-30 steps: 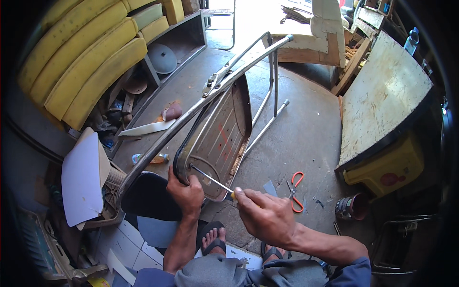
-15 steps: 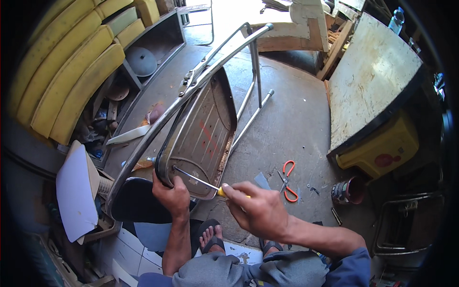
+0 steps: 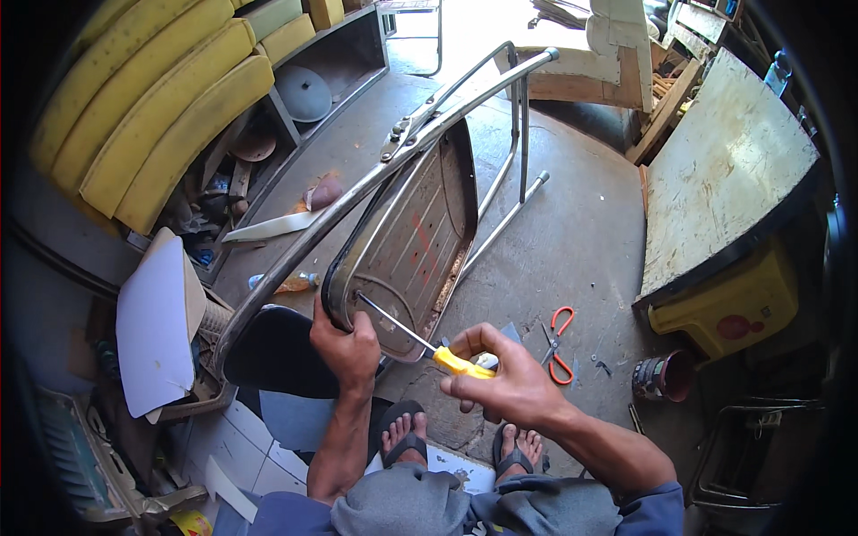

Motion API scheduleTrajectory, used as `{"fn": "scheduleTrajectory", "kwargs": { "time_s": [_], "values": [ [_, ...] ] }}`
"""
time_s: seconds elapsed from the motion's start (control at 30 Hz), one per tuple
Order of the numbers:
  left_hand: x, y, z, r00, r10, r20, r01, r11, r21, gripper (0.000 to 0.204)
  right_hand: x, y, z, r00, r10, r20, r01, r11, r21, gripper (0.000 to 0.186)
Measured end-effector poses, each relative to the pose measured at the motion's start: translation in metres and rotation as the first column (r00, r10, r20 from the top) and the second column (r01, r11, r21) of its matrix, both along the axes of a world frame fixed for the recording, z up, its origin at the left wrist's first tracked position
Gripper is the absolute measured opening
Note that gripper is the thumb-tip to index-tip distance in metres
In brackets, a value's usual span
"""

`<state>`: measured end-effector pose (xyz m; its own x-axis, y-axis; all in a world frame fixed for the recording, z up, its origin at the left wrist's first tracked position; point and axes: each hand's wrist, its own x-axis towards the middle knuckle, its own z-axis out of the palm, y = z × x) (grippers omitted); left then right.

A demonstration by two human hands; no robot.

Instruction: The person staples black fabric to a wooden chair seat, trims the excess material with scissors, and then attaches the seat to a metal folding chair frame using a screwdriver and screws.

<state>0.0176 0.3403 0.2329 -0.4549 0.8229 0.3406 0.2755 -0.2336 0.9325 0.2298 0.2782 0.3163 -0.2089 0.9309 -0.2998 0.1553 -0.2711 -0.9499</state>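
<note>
A metal folding chair [image 3: 357, 189] lies tipped in front of me, the underside of its seat [image 3: 416, 241] turned toward me. My left hand [image 3: 347, 355] is closed on the near rim of the seat, with the thumb on the underside. In my right hand [image 3: 517, 380] is a screwdriver [image 3: 458, 362] with a yellow handle, held loosely between thumb and fingers. Its shaft slants up to the left, the tip at a hole or screw near the seat's near corner; which one I cannot tell. Beside my left hand is the chair's black backrest [image 3: 279, 353].
Scissors with orange handles [image 3: 560, 347] lie on the floor to the right, near a paint-stained can [image 3: 663, 377]. Yellow foam pads [image 3: 179, 116] are stacked at the left above a shelf. A worn board [image 3: 728, 179] leans over a yellow plastic stool [image 3: 733, 308].
My right fingers have opened out and shifted around the screwdriver, baring more of its yellow handle. The whole view has shifted, so things appear further right. My left hand keeps its hold.
</note>
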Motion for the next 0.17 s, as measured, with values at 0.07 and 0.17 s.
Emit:
{"fn": "scheduleTrajectory", "kwargs": {
  "time_s": [0.07, 0.17],
  "values": [
    [-0.001, 0.0, -0.001, 1.0, 0.005, -0.016, -0.005, 1.0, -0.005, 0.038, 0.001, 0.005, -0.004, 0.923, -0.022, 0.385, -0.201, 0.826, 0.527, 0.03],
    [-0.003, -0.001, -0.002, 0.999, -0.016, -0.038, 0.015, 1.0, -0.024, 0.042, 0.002, -0.013, 0.0, 0.799, -0.085, 0.595, -0.316, 0.782, 0.536, 0.04]
  ]
}}
